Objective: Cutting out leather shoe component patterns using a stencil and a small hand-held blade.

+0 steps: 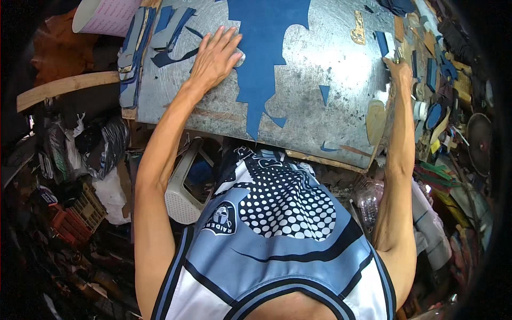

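A blue sheet of leather-like material point(261, 53) with notched, cut-out edges lies on the metal-topped table point(320, 122), its narrow strip hanging toward the near edge. My left hand point(215, 57) rests flat on the left of it, fingers stretched out and fingertips at the sheet's edge. Over at the table's right edge is my right hand point(401, 69), its fingers closed around something small that I cannot make out. Just beyond that hand lies a blue and white piece point(382, 44). Small blue scraps point(325, 94) lie to the right of the sheet.
Stacked blue and grey cut strips point(133, 58) line the table's left edge. A tan template point(376, 122) lies near the right corner, and a cut-out tan piece point(358, 29) farther back. A white plastic stool point(184, 186) stands below the table. Cluttered materials crowd both sides.
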{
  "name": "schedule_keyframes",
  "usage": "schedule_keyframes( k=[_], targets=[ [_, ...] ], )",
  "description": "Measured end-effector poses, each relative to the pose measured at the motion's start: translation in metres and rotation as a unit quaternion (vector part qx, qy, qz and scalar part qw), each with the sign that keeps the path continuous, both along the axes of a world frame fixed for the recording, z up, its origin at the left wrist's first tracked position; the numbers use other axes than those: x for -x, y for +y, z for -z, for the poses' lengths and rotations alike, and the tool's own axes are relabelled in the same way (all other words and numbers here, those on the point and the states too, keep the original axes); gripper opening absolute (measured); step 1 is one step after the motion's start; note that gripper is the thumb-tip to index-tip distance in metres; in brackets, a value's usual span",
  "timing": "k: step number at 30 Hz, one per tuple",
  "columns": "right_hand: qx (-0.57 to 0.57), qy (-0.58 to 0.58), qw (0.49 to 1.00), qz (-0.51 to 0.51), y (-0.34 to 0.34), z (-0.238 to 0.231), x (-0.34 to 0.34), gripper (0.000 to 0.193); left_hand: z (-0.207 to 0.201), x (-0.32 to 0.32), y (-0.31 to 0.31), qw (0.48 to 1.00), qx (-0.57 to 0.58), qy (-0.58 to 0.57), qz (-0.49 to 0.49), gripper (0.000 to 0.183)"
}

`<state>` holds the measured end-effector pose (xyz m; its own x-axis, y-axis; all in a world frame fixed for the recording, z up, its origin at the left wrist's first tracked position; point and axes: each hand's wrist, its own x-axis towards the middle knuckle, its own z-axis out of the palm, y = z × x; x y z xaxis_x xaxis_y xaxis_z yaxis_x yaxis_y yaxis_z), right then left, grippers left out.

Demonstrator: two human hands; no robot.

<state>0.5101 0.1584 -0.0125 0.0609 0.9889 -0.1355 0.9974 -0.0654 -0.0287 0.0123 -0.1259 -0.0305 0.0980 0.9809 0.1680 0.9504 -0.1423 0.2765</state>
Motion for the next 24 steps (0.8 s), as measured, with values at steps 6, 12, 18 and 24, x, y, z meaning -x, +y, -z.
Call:
schedule_keyframes(
  k=[6, 12, 18, 24],
  targets=[
    [-0.075, -0.048, 0.996, 0.014, -0.015, 0.010, 0.009, 0.068, 0.009, -0.069, -0.010, 0.975, 0.142, 0.111, 0.132, 0.075],
    [-0.178, 0.023, 0.984, 0.018, -0.023, 0.008, 0.001, 0.047, 0.008, -0.111, -0.145, 0.935, 0.183, -0.099, 0.286, 0.078],
    [-0.096, 0.301, 0.946, -0.069, -0.065, -0.042, 0.035, 0.029, -0.007, -0.067, -0.157, 0.956, 0.160, -0.135, 0.204, 0.063],
    [0.134, 0.220, 0.917, -0.304, -0.156, -0.095, 0.178, 0.019, -0.006, -0.032, -0.141, 0.982, 0.089, -0.152, 0.064, 0.051]
  ],
)
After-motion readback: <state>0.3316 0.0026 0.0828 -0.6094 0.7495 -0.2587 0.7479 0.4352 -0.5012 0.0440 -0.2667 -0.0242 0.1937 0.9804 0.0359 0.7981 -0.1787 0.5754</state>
